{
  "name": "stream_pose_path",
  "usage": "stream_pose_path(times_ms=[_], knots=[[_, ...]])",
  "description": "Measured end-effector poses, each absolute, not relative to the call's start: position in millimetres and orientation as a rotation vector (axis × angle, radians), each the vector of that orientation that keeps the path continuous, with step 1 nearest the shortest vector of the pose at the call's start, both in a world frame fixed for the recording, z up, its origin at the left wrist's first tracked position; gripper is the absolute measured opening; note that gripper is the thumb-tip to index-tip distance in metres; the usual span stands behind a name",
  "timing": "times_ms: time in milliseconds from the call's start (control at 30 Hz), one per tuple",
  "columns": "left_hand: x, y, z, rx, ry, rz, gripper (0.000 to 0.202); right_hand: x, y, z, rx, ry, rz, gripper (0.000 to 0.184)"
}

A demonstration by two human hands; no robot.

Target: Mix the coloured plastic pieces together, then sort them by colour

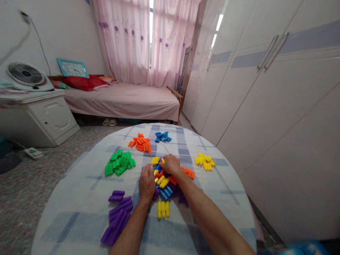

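A mixed pile of plastic building blocks (161,181), in yellow, blue, orange and purple, lies at the middle of the round table. Along its left side rests my left hand (147,182), its fingers curled in at the blocks; what they hold is hidden. My right hand (171,164) reaches over the far side of the pile, closed, with a bit of yellow block at its fingertips. Beside those fingertips lie yellow blocks (155,160). In front of the pile is a joined yellow piece (163,209). Orange blocks (189,173) show beyond my right wrist.
Sorted heaps ring the pile: green blocks (120,163), orange blocks (140,143), blue blocks (163,136), yellow blocks (205,162) and purple blocks (118,219). A checked cloth (87,202) covers the table. Beyond stand a bed (127,101), a cabinet (53,118) and a wardrobe (265,124).
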State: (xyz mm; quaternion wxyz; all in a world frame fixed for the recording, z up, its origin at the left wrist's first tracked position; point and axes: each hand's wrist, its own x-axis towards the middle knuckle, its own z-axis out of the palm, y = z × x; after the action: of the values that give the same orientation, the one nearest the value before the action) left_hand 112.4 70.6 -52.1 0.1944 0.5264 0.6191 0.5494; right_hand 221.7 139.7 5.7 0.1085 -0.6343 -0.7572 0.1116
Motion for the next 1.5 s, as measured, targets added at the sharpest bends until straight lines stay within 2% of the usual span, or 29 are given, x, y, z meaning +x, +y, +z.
stream_pose_path(times_ms=[233, 500, 633, 967, 1133, 1233, 1367, 1500], knots=[[112.9, 72.4, -53.5, 1.456, 1.771, 1.544, 0.038, 242.0, 161.2, -4.6, -1.737, -2.062, 0.507, 0.025], [114.0, 75.3, -57.7, 1.476, 1.801, 1.521, 0.037, 350.8, 199.7, 5.2, -1.632, -1.682, 0.528, 0.044], [113.5, 76.9, -60.7, 1.471, 1.808, 1.529, 0.035, 385.0, 209.4, 8.3, -1.68, -1.624, 0.427, 0.045], [114.4, 76.1, -57.1, 1.476, 1.84, 1.517, 0.036, 382.7, 218.4, -5.7, -1.775, -1.894, 0.193, 0.026], [114.9, 75.9, -57.2, 1.487, 1.859, 1.493, 0.037, 375.4, 210.3, -3.4, -1.774, -1.993, 0.113, 0.027], [115.0, 75.4, -56.4, 1.482, 1.86, 1.471, 0.038, 356.4, 196.6, -1.0, -1.654, -2.135, 0.166, 0.028], [115.4, 75.3, -54.2, 1.471, 1.857, 1.456, 0.039, 329.3, 169.2, -1.9, -1.358, -2.429, 0.416, 0.027], [115.1, 75.4, -53.4, 1.45, 1.862, 1.452, 0.038, 315.7, 150.2, -3.7, -1.377, -2.48, 0.36, 0.025]])
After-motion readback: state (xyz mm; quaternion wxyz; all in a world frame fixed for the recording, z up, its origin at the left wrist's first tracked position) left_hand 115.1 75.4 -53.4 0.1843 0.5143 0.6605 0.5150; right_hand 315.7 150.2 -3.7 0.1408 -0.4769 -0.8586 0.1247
